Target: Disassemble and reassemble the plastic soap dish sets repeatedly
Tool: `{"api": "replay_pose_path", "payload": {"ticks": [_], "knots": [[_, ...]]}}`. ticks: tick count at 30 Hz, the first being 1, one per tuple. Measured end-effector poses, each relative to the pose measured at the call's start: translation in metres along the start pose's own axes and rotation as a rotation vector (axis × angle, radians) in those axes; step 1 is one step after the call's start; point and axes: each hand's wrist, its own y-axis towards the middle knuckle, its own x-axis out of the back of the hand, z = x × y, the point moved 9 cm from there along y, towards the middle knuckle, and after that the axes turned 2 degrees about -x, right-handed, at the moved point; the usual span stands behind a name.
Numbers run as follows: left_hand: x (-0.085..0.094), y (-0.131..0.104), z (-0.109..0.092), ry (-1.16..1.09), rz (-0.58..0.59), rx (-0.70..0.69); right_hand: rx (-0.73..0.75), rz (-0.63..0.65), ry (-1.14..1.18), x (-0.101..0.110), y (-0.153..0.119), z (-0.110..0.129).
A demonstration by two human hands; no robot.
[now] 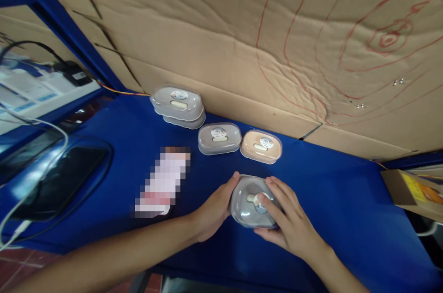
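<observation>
A grey oval plastic box with a clear lid (242, 203) is between my hands over the near middle of the blue table. Its lid carries a small cream-coloured strip and a round sticker. My left hand (216, 210) grips the box's left side, thumb up along the edge and the other fingers mostly hidden. Around the right side curls my right hand (292, 219), its index finger on the sticker and its thumb at the near edge. Just beyond stand another grey lidded box (221, 145) and a peach lidded box (270, 152), side by side.
Two stacked grey boxes (188, 110) stand at the back left by the cardboard wall (214, 44). A phone with a blurred screen (162, 182) lies left of my hands. Farther left are a black tablet-like device (65, 182) and cables. A cardboard box (398, 191) sits at the right.
</observation>
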Motion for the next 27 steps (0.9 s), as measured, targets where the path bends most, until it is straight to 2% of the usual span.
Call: {"api": "replay_pose_path", "payload": {"ticks": [8,12,20,22,24,27], "knots": [[0.004,0.0,0.01,-0.048,-0.024,0.067,-0.019,0.018,0.066,-0.005,-0.001,-0.009],[0.002,-0.001,0.011,-0.07,0.011,0.09,-0.005,0.045,0.062,-0.012,-0.004,-0.013],[-0.006,-0.003,-0.001,-0.083,0.119,0.061,-0.002,-0.068,0.076,0.002,-0.005,-0.02],[-0.01,-0.003,-0.004,-0.048,0.169,0.032,-0.038,-0.094,0.091,0.008,-0.005,-0.03],[-0.01,-0.001,-0.01,0.038,0.169,-0.019,-0.108,-0.131,0.066,0.015,-0.007,-0.049],[0.008,0.005,-0.032,0.331,-0.011,-0.198,-0.281,-0.222,0.002,0.029,-0.017,-0.092]]}}
